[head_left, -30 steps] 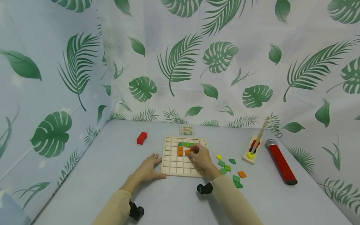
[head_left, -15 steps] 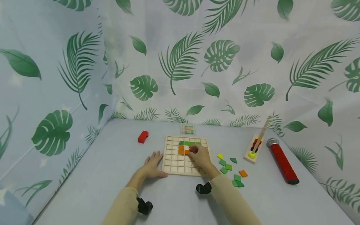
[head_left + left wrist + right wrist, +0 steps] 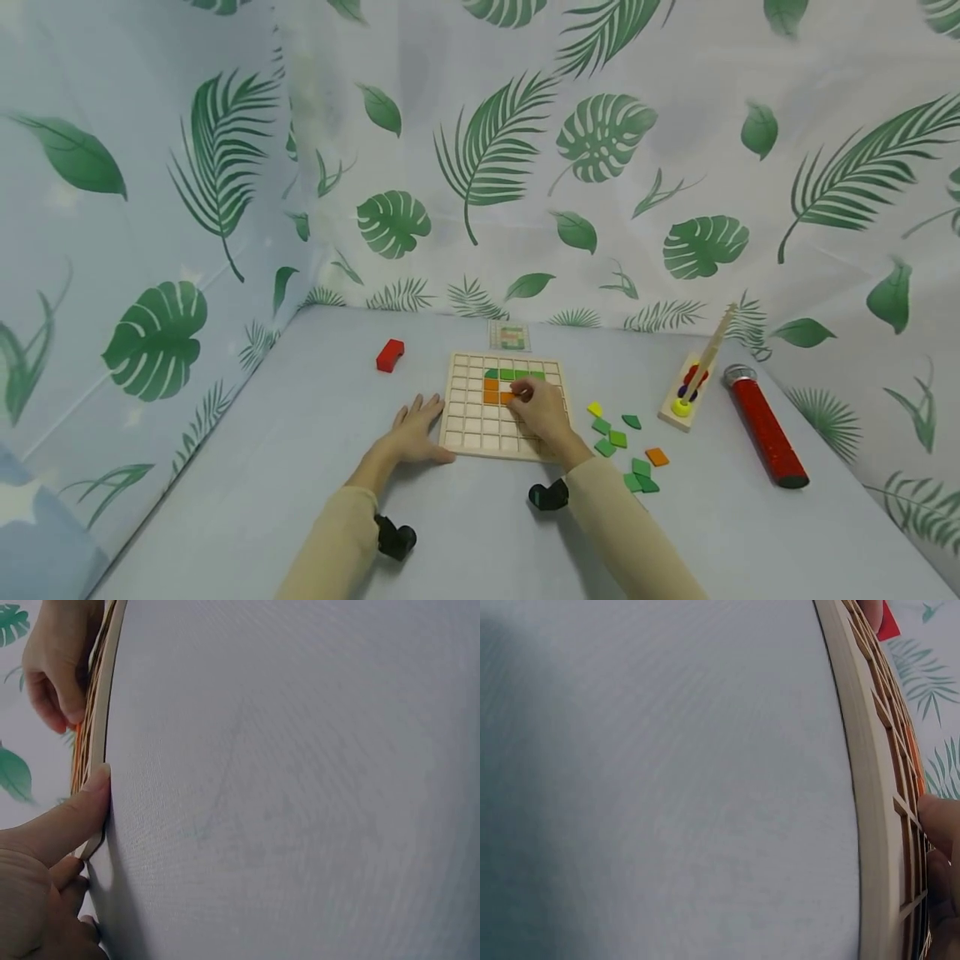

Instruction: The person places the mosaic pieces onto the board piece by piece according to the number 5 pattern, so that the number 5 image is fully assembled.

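A wooden grid board point(image 3: 480, 444) lies on the table. In its upper cells sit a dark green piece with a curved corner point(image 3: 491, 374), several light green tiles point(image 3: 507, 375) in a row, and orange tiles point(image 3: 491, 392) below. My right hand point(image 3: 543, 409) reaches over the board, its thumb and index finger pinching another orange tile point(image 3: 506, 398), low against the grid. My left hand point(image 3: 412, 432) lies spread at the board's left side. In the left wrist view the left thumb point(image 3: 71, 821) touches the board's edge. Part of the board is hidden under the right hand.
Loose green, yellow and orange pieces point(image 3: 617, 439) lie right of the board. Beyond them stand a wooden bead stand point(image 3: 681, 417) and a red microphone point(image 3: 767, 429). A red block point(image 3: 390, 355) is at left, a pattern card point(image 3: 509, 336) behind the board.
The orange tile, tilted in my right fingers a second ago, now lies flatter, beside the orange column. The left hand stays by the board. The head view has shifted slightly.
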{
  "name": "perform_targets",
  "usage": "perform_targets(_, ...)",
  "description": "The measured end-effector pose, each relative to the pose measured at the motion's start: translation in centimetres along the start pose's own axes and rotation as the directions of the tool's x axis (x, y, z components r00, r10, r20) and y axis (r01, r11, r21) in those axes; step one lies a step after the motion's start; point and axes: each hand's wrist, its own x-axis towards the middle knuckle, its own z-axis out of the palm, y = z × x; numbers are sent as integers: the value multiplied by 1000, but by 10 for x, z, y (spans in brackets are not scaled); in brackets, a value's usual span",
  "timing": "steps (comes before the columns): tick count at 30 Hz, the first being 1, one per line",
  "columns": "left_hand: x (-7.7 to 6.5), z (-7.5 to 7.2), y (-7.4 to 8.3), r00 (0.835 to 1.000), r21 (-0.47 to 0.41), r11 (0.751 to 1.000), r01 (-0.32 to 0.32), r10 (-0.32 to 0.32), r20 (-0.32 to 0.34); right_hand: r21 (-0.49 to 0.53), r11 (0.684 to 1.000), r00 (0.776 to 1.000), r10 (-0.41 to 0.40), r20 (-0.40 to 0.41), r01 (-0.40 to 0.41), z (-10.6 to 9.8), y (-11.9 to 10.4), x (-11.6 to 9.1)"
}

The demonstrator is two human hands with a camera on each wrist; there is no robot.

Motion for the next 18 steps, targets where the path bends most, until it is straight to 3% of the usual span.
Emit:
perform_targets(8,-1,3,5,1000,21,1000,20,-20,3,-25,999,999,-38,-36,37,-1,2,-3)
perform_targets(18,-4,3,8,1000,7,1000,19,-19,13,33,999,999,-23,-28,24,-12,5,-8)
